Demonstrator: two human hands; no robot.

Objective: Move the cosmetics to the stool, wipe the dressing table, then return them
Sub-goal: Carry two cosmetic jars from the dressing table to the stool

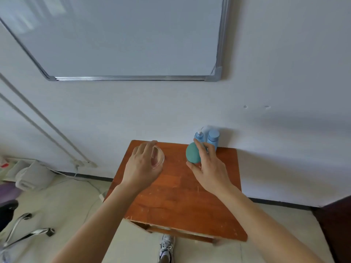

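Here, a clear pink jar [159, 158] is gripped by the left hand [143, 165] — a teal compact [192, 153] is pinched by the right hand [210, 168] — both at the table [171, 202] far side

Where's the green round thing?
In the head view, the green round thing is held by the right hand at the back right of the wooden table, just in front of the blue bottles.

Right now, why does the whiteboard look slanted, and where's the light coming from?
Head view: the wide-angle lens skews the whiteboard; soft shadows right of the blue bottles suggest light from the left; the left hand gripping the clear jar and right hand holding the green compact look slightly blurred.
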